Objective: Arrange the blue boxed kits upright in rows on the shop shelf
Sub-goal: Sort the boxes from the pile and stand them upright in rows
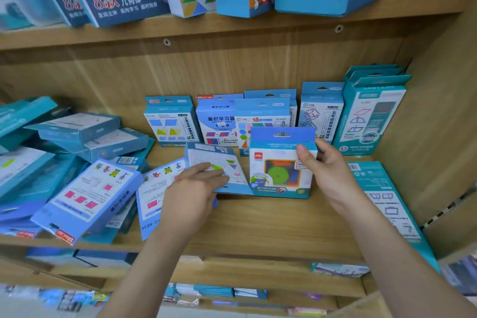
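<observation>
On the shelf, the left hand lay with straight fingers across a flat kit; whether the thumb hooked beneath could not be told. This kit lay face up, long axis running near to far, hang tab nearest. Just right of it, the right hand pinched an upright kit, thumb on its front, tab up, long axis vertical, facing near. This looked like starting a second row before the back row. The next move probably called for standing the flat kit up alongside.
</observation>
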